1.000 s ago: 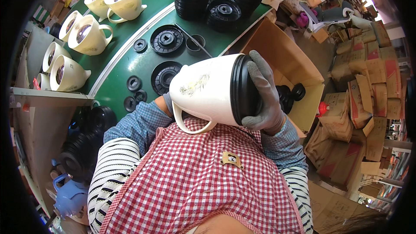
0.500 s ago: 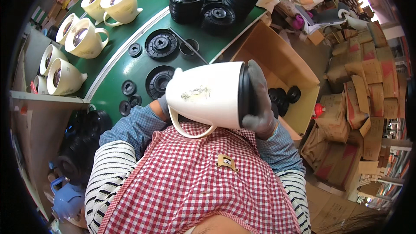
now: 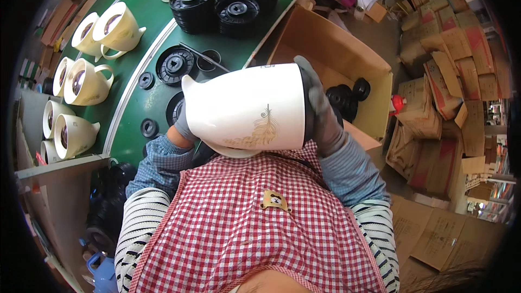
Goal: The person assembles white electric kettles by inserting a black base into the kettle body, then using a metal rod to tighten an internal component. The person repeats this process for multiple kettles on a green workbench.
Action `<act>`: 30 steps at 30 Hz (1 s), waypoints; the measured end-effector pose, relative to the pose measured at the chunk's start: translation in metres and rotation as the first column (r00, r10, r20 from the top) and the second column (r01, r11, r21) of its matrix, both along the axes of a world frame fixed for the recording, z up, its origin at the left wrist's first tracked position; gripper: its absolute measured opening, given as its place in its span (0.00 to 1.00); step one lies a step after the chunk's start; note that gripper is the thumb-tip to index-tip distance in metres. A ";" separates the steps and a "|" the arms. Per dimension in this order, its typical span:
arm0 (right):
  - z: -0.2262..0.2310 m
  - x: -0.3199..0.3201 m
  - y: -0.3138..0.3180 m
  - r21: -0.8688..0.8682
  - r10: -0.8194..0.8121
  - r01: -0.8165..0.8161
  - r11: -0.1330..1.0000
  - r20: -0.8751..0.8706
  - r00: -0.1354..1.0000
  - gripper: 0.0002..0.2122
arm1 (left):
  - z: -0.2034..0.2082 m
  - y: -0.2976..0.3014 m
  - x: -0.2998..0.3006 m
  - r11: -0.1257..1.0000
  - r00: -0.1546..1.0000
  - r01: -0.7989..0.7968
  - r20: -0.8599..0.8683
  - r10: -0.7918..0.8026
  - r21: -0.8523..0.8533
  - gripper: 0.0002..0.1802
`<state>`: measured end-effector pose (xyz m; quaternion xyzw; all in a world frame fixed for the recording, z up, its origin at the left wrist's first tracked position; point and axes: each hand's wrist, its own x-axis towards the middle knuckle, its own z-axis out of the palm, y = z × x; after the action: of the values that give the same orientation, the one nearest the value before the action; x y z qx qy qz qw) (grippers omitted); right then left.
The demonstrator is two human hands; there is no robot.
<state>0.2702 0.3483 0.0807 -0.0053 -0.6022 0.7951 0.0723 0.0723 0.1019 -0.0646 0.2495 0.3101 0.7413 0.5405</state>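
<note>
Between both hands a white jug [image 3: 239, 111] lies on its side in front of my chest. It has a golden feather print, its spout points left, and its handle [image 3: 230, 151] is turned toward me. A black base [image 3: 309, 108] fits against its right end. My right hand [image 3: 325, 119], in a grey glove, is closed around that base. My left hand [image 3: 184, 125], also gloved, grips the spout end from behind, with most of its fingers hidden. On the green bench beyond lie a large black ridged disc [image 3: 175, 65] and a small black ring [image 3: 146, 80].
White jugs [image 3: 87, 82] stand in rows at the left. Stacked black discs [image 3: 192, 8] fill the bench's far part. At right, an open cardboard box [image 3: 374, 76] holds black round parts [image 3: 342, 97]. Flattened cartons [image 3: 434, 179] pile up farther right. A thin rod [image 3: 205, 57] lies on the bench.
The jug has been turned about its length, so its handle tucks under toward me and the feather print faces up. Both hands still hold it. The whole view has shifted.
</note>
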 end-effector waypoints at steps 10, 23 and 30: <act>-0.024 0.017 0.005 0.750 -0.070 0.229 0.620 -0.238 0.969 0.37 | 0.045 0.016 0.015 0.909 0.823 -0.378 -0.513 0.244 -0.175 0.25; -0.062 0.029 0.020 0.517 -0.239 0.188 0.835 0.033 0.970 0.29 | 0.073 0.034 0.013 0.893 0.298 -0.446 -0.932 0.205 0.054 0.28; -0.049 0.046 -0.012 0.141 -0.165 0.230 0.963 -0.367 0.916 0.47 | 0.040 0.037 0.010 0.936 0.856 -0.313 -0.475 0.203 -0.163 0.26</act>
<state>0.3161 0.3365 0.0314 0.0824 -0.6455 0.7138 0.2590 0.0822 0.1391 -0.0245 0.3047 0.5430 0.6872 0.3743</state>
